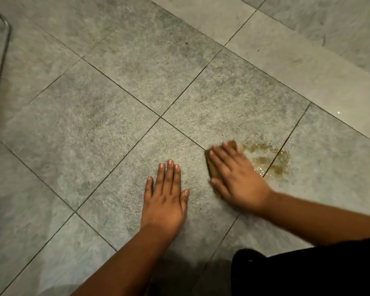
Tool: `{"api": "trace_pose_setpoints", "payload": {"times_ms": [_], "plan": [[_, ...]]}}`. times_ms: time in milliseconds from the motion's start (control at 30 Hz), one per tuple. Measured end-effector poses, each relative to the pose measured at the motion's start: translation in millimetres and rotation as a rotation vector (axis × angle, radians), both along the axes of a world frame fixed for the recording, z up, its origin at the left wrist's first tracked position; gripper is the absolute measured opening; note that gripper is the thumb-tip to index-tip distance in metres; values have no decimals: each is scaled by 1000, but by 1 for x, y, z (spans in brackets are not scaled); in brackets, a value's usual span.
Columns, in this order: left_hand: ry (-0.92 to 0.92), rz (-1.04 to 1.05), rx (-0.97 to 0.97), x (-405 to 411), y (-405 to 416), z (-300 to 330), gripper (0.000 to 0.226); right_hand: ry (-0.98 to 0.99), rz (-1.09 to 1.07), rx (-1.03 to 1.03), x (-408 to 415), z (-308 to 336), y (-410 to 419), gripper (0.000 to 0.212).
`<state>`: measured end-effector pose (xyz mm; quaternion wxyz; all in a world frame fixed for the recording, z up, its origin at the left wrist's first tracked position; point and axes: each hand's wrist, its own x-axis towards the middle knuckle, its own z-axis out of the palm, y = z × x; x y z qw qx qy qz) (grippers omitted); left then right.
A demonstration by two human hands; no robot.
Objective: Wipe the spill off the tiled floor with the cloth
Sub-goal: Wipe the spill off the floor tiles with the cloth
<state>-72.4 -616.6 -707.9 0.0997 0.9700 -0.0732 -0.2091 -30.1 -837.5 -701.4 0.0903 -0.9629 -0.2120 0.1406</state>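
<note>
Brownish-tan and darkened as if damp, the cloth lies flat on the tiled floor beneath our right hand. Most of it is covered, so we see only a narrow strip along the fingertips and a blurred corner at the far edge. Our right hand presses on it with the palm down and the fingers spread flat, not curled around the fabric. This hand and the cloth are slightly blurred.

Just to the right of the cloth sits the spill, a thin amber-brown film with a glossy, streaked surface. It straddles a dark grout line, and its near edge touches our right hand.

Our left hand rests palm down on a bare tile near the right hand but apart from it. Its fingers are extended and close together, and it holds nothing.

We count two hands, one cloth and one spill. The tiles are mottled grey-green stone, laid diagonally to the view, with a paler, shinier band of floor at the upper right. A curved metal tube shows at the left edge. Dark clothing fills the lower right corner. We can read no writing, brand or label on anything.
</note>
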Motion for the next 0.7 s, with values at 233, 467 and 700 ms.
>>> {"api": "trace_pose_setpoints", "payload": {"times_ms": [233,467,700], "plan": [[-9,11,-15,-1,-2,-2,63,-18,83,7,-29,-7,0,65],[-48,28,-13,-3,-3,-7,64,14,-36,-10,79,-4,14,69],[-14,23,-5,-2,-4,-3,63,53,-42,-18,50,5,11,70]]}}
